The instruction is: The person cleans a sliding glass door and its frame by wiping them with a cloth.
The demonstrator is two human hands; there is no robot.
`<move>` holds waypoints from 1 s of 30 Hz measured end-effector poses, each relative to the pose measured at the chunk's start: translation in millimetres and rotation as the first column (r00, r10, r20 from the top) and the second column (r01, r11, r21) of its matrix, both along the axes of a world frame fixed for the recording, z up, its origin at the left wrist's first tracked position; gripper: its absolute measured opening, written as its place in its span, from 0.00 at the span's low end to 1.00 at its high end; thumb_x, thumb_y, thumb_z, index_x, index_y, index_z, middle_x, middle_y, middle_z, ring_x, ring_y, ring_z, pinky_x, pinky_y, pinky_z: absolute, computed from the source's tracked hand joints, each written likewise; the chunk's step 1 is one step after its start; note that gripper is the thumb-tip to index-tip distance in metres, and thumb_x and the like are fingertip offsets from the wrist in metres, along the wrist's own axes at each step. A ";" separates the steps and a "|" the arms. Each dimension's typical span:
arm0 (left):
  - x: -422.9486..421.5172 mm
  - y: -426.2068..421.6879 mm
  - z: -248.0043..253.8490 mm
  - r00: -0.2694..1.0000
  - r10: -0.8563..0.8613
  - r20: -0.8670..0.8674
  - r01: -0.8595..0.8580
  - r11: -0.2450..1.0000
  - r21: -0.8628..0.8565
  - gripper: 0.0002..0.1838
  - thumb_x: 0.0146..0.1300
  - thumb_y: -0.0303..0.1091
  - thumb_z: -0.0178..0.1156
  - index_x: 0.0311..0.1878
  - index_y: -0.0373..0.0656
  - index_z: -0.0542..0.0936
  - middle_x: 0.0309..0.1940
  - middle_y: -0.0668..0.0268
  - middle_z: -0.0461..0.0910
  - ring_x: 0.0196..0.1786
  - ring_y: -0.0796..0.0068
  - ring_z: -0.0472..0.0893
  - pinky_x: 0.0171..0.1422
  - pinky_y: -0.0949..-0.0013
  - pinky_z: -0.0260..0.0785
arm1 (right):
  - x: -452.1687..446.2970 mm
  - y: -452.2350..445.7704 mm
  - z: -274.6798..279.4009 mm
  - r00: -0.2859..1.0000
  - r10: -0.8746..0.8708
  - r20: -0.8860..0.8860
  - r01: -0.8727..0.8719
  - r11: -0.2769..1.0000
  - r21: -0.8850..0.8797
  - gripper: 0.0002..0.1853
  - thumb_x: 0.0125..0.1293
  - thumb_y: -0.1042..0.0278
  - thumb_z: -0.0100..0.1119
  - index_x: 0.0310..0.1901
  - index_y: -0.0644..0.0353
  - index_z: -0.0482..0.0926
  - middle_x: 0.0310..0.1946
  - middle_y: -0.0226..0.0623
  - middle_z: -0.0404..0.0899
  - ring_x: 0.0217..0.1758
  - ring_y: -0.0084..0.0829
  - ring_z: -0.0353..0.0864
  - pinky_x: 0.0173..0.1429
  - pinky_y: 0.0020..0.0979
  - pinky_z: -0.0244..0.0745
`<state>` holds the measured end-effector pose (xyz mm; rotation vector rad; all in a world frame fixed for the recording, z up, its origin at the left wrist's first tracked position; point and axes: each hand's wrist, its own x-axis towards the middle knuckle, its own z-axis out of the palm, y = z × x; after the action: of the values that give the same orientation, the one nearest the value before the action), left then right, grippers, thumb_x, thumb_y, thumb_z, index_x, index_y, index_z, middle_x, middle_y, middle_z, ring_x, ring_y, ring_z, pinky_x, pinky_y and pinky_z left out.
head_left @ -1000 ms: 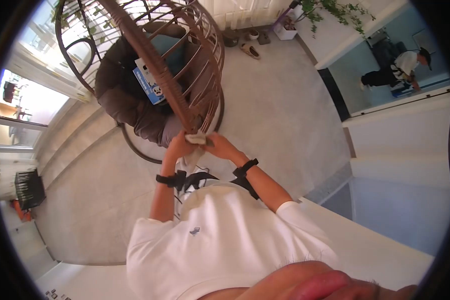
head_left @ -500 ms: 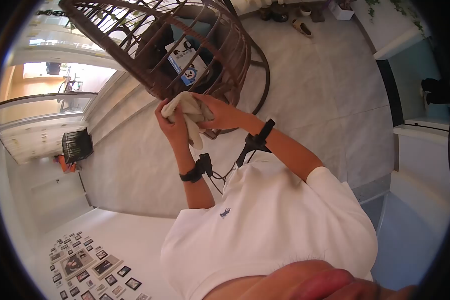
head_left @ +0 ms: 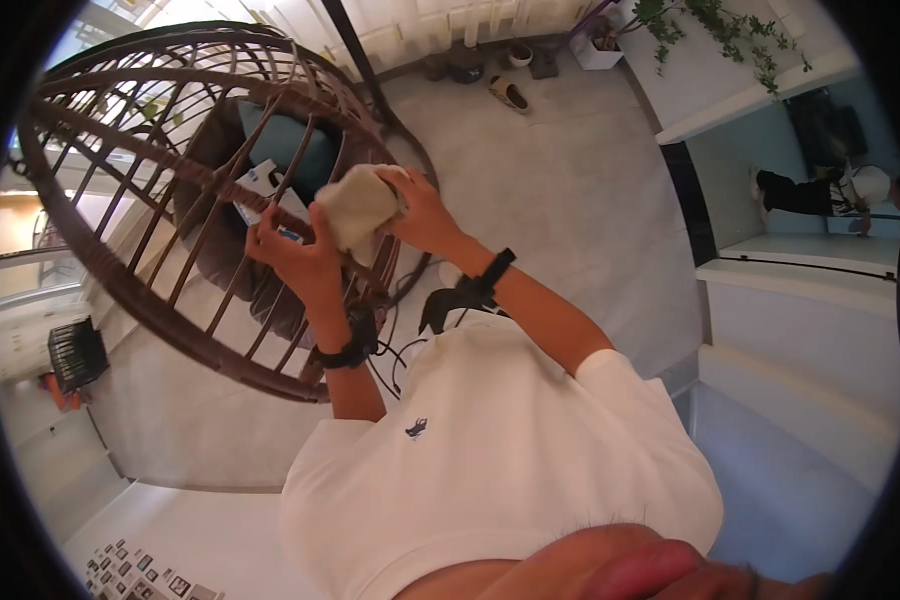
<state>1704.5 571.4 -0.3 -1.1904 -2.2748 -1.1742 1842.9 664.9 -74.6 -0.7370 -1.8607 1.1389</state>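
A folded beige cloth [head_left: 358, 207] is in my right hand [head_left: 422, 212], whose fingers grip its right edge. Just left of the cloth, my left hand [head_left: 300, 252] has its fingers apart, in front of the brown wicker chair's bars. The wicker egg chair [head_left: 150, 150] fills the upper left, its rim slanting down to my left wrist. Inside it lie a dark cushion [head_left: 205, 205], a teal pillow [head_left: 288, 142] and a white and blue package [head_left: 260, 182], partly hidden by the bars.
Shoes [head_left: 508, 95] lie on the floor near the curtain, beside a white plant pot [head_left: 598, 52]. A black crate [head_left: 77, 355] stands at the left. Another person [head_left: 840, 192] shows at the upper right. Small framed pictures [head_left: 135, 570] hang at the lower left.
The wicker chair has turned and its open rim now reaches further left and down. My left hand has come off the cloth and opened, while my right hand keeps hold of it.
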 end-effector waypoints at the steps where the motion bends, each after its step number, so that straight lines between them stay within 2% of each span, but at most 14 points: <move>1: 1.8 4.5 -1.0 0.996 0.064 0.069 -0.065 0.998 0.015 0.22 0.63 0.35 0.67 0.57 0.40 0.71 0.54 0.54 0.65 0.53 0.56 0.76 0.54 0.53 0.72 | -8.8 5.7 1.1 1.000 -0.010 -0.013 0.011 0.999 0.030 0.31 0.48 0.68 0.71 0.57 0.57 0.76 0.47 0.47 0.77 0.52 0.49 0.77 0.58 0.41 0.73; 3: -20.4 12.7 1.5 0.991 0.099 0.094 -0.097 0.995 -0.020 0.22 0.64 0.34 0.66 0.57 0.41 0.70 0.54 0.56 0.63 0.48 0.60 0.78 0.49 0.55 0.74 | -47.0 24.1 7.5 1.000 -0.024 -0.004 0.024 0.998 0.066 0.31 0.48 0.68 0.71 0.57 0.57 0.75 0.47 0.47 0.77 0.52 0.50 0.77 0.57 0.41 0.73; 5: -20.0 12.7 -3.2 0.989 0.150 -0.011 -0.150 0.988 -0.023 0.20 0.64 0.32 0.64 0.56 0.41 0.71 0.54 0.56 0.63 0.34 0.67 0.80 0.40 0.62 0.77 | -61.6 14.4 0.6 0.985 0.163 -0.052 -0.166 0.984 -0.066 0.32 0.48 0.66 0.72 0.58 0.59 0.75 0.45 0.47 0.76 0.50 0.50 0.78 0.55 0.41 0.74; 8: -12.6 18.2 2.9 0.975 0.197 0.104 -0.196 0.980 -0.022 0.19 0.63 0.29 0.64 0.56 0.41 0.71 0.54 0.57 0.62 0.35 0.67 0.79 0.40 0.62 0.77 | -58.8 24.9 -4.5 0.974 0.221 -0.056 -0.225 0.972 -0.073 0.32 0.47 0.64 0.72 0.58 0.59 0.75 0.43 0.46 0.76 0.47 0.49 0.79 0.52 0.41 0.75; 10: -14.8 18.7 -0.5 0.973 0.195 0.121 -0.197 0.980 0.006 0.19 0.63 0.27 0.63 0.56 0.41 0.70 0.53 0.56 0.62 0.35 0.68 0.78 0.40 0.63 0.77 | -54.8 37.0 -11.1 0.974 0.225 -0.004 -0.225 0.972 -0.064 0.34 0.47 0.58 0.72 0.58 0.57 0.76 0.43 0.50 0.76 0.46 0.52 0.79 0.50 0.45 0.76; 14: -11.7 22.6 -6.9 0.985 0.156 0.069 -0.160 0.985 0.065 0.19 0.64 0.28 0.62 0.56 0.40 0.70 0.52 0.55 0.61 0.36 0.66 0.77 0.40 0.63 0.76 | -35.0 66.4 -35.7 0.941 0.297 0.163 -0.293 0.955 -0.048 0.32 0.47 0.57 0.72 0.57 0.56 0.78 0.42 0.50 0.76 0.46 0.51 0.79 0.50 0.45 0.77; 18: -0.5 27.9 -17.8 0.949 0.315 0.000 -0.314 0.949 0.025 0.20 0.64 0.28 0.61 0.58 0.40 0.70 0.55 0.53 0.61 0.43 0.59 0.76 0.44 0.58 0.76 | 26.9 108.9 -48.9 0.852 0.397 0.341 -0.411 0.911 -0.035 0.30 0.49 0.57 0.71 0.56 0.56 0.79 0.44 0.50 0.78 0.47 0.51 0.80 0.49 0.45 0.78; 20: 3.2 29.2 -17.4 0.841 0.430 -0.330 -0.447 0.894 0.024 0.15 0.61 0.26 0.60 0.52 0.39 0.74 0.52 0.54 0.66 0.47 0.55 0.75 0.51 0.51 0.73 | 69.4 132.9 -54.6 0.810 0.491 0.322 -0.499 0.864 -0.064 0.30 0.49 0.57 0.71 0.56 0.57 0.79 0.45 0.49 0.79 0.49 0.50 0.80 0.51 0.45 0.77; 22: 23.8 24.5 -10.2 0.725 0.573 -0.381 -0.570 0.811 0.134 0.13 0.60 0.28 0.59 0.48 0.39 0.76 0.48 0.54 0.70 0.51 0.52 0.72 0.54 0.47 0.69 | 126.1 161.6 -50.7 0.719 0.597 0.356 -0.596 0.793 -0.126 0.29 0.50 0.58 0.72 0.55 0.58 0.80 0.46 0.48 0.79 0.50 0.48 0.79 0.52 0.44 0.76; 23: 47.6 33.0 1.1 0.654 0.656 -0.377 -0.618 0.751 0.234 0.11 0.60 0.30 0.59 0.46 0.40 0.77 0.44 0.56 0.72 0.48 0.55 0.73 0.51 0.51 0.70 | 160.0 175.9 -43.1 0.678 0.614 0.403 -0.612 0.776 -0.151 0.28 0.50 0.59 0.72 0.54 0.59 0.80 0.46 0.48 0.78 0.50 0.48 0.78 0.53 0.42 0.74; 24: 71.8 48.0 7.4 0.702 0.651 -0.288 -0.553 0.754 0.355 0.10 0.61 0.30 0.57 0.45 0.40 0.77 0.42 0.58 0.71 0.44 0.60 0.74 0.48 0.56 0.71 | 190.0 190.9 -35.1 0.698 0.598 0.394 -0.599 0.789 -0.138 0.28 0.50 0.59 0.72 0.54 0.59 0.80 0.46 0.48 0.78 0.50 0.48 0.78 0.53 0.42 0.74; 26: 118.6 93.1 11.8 0.822 0.557 0.122 -0.560 0.747 0.358 0.08 0.64 0.30 0.59 0.45 0.39 0.76 0.41 0.61 0.73 0.40 0.65 0.75 0.45 0.62 0.72 | 245.8 220.3 -22.4 0.620 0.634 0.463 -0.614 0.759 -0.218 0.30 0.50 0.60 0.74 0.56 0.58 0.78 0.49 0.47 0.78 0.52 0.47 0.78 0.55 0.41 0.74; 28: 144.3 144.0 -3.1 0.933 0.309 0.186 -0.354 0.884 0.306 0.09 0.66 0.30 0.61 0.46 0.38 0.76 0.40 0.61 0.75 0.39 0.68 0.75 0.44 0.66 0.71 | 290.3 241.2 -17.1 0.709 0.569 0.417 -0.577 0.808 -0.122 0.34 0.48 0.62 0.75 0.59 0.57 0.76 0.48 0.46 0.78 0.53 0.46 0.78 0.55 0.39 0.75; 30: 194.7 204.9 2.7 0.936 0.000 0.352 -0.062 0.984 0.164 0.12 0.66 0.31 0.63 0.49 0.38 0.76 0.42 0.61 0.78 0.44 0.69 0.77 0.46 0.67 0.72 | 329.3 256.8 9.4 0.883 0.401 0.244 -0.400 0.915 -0.057 0.34 0.48 0.64 0.73 0.61 0.56 0.75 0.48 0.46 0.78 0.51 0.46 0.80 0.56 0.39 0.75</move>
<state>1899.2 776.3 2.4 -0.9359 -2.3632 -1.6476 2172.2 921.7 -65.2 -0.5268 -2.3015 1.3564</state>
